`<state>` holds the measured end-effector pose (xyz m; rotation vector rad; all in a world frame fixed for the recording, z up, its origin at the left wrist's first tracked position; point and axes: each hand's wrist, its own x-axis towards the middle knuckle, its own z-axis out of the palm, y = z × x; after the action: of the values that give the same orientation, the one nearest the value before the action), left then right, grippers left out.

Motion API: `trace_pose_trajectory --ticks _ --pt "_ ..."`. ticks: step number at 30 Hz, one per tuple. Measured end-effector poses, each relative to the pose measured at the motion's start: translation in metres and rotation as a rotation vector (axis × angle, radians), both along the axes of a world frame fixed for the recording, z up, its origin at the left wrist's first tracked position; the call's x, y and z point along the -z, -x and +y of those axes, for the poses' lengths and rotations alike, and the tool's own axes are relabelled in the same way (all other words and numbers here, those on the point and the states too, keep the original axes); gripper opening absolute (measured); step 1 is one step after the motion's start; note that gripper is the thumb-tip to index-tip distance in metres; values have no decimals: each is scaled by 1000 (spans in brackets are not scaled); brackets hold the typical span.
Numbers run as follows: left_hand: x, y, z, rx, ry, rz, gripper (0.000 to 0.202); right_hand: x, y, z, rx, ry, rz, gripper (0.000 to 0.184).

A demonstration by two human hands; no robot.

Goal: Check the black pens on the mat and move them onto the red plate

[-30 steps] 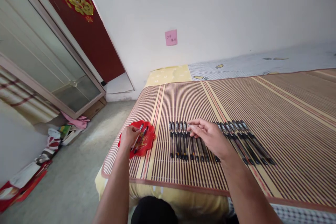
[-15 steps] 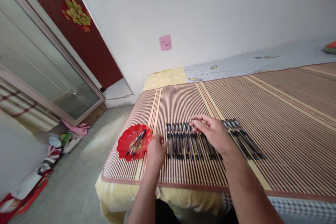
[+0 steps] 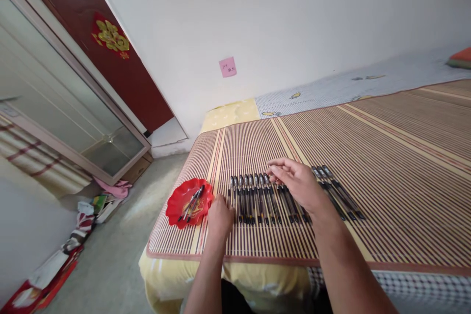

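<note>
A long row of black pens [image 3: 253, 197] lies side by side on a striped bamboo mat [image 3: 386, 167]. My left hand [image 3: 220, 216] is at the row's left end, fingers curled against the outermost pen; whether it grips that pen is unclear. My right hand [image 3: 296, 184] hovers flat over the middle of the row, fingers spread and pointing left, holding nothing and hiding some pens. More pens [image 3: 336, 191] show to its right. A red scalloped plate [image 3: 173, 206] sits left of the row with a few pens [image 3: 192, 201] in it.
The mat covers a bed with a yellow sheet [image 3: 228, 114]; its front edge runs just below my hands. Left of the bed is bare floor with clutter [image 3: 91, 206], a glass door and a dark red door. A pink note [image 3: 227, 66] sticks on the wall.
My left hand left the red plate, where it put down a pen, and moved right to the left end of the row. My right hand stayed over the row's middle.
</note>
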<state>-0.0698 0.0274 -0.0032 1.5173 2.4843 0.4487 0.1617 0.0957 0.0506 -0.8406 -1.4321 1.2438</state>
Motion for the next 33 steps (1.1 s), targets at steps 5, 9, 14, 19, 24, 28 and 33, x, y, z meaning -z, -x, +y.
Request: trace_pose_trajectory --ticks 5,9,14,19,24,28,33 --pt "-1 -3 -4 -27 16 20 13 -5 -3 -2 -2 -10 -22 29" --pt "5 2 -5 -55 -20 5 10 -4 -4 -1 6 -19 2 30" --pt "7 15 -9 -95 -169 -61 7 -2 -7 1 14 -11 5 29" --pt "9 19 -8 -67 -289 -185 11 -2 -8 1 18 -19 13 27" --pt "21 12 -7 -32 -228 -234 13 -2 -7 1 15 -17 -10 28" --pt "24 9 -6 -37 -167 -193 13 1 -6 3 18 -19 -4 28" --pt "23 8 -3 -37 -127 -154 13 0 -5 2 10 -20 -42 30"
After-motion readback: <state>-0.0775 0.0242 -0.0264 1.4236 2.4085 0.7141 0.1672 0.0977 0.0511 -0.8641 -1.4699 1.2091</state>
